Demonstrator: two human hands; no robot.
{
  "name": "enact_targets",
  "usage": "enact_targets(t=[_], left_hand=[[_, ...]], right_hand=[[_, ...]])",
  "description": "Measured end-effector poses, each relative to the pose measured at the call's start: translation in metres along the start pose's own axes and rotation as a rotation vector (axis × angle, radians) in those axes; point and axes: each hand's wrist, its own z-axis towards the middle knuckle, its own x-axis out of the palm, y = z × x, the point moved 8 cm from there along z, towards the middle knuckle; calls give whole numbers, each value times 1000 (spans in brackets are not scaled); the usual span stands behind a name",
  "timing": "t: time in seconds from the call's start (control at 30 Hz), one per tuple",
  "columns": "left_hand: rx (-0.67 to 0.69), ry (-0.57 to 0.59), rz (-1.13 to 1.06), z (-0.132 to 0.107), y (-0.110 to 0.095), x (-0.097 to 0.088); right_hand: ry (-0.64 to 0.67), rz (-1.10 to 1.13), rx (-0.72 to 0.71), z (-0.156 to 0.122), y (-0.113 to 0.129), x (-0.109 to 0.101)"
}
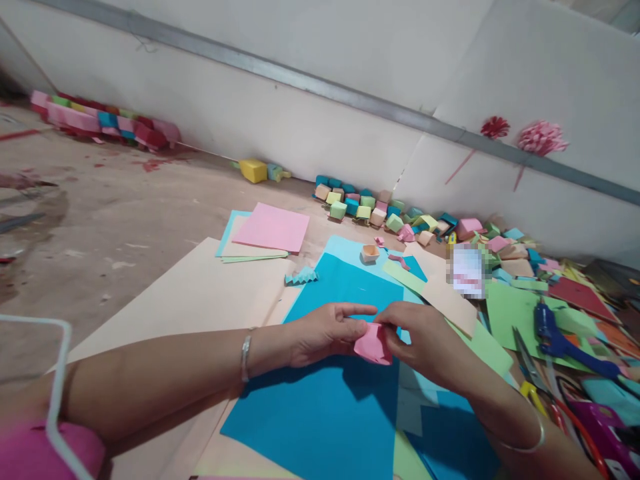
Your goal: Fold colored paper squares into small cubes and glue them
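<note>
A small pink folded-paper box [373,345] is held between my two hands above a large blue sheet of paper [320,413]. My left hand [327,333] pinches its left edge with the thumb, index finger stretched out. On the other side, my right hand [420,337] grips the upper right edge, its fingertips partly hidden. Just beyond the hands sits a small peach paper box [370,253]. A zigzag-folded teal paper strip [301,277] lies to the left, on the blue sheet's edge.
Folded paper blocks [365,203] line the wall. Scissors [530,360], a blue glue gun [555,333] and paper scraps crowd the right side. Pink square sheets [273,228] lie at back left, near a large cream sheet [200,293]. Paper flowers [543,138] lean on the wall.
</note>
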Motion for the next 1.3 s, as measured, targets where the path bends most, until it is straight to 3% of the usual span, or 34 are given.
enact_targets(t=[0.2,0.37,0.57,0.87,1.07,1.3], left_hand=[[53,48,42,-5,-4,14],[98,121,172,-11,-2,25],[57,173,223,-12,6,25],[41,215,354,-15,4,31],[38,216,319,-16,5,32],[13,222,225,-12,9,28]], right_hand=[[-155,-286,-32,2,0,6],[-94,-456,-86,3,1,24],[-135,-536,-83,-2,3,28],[47,-417,-77,4,-3,42],[78,-414,-86,7,-2,46],[248,-454,-96,-1,9,42]])
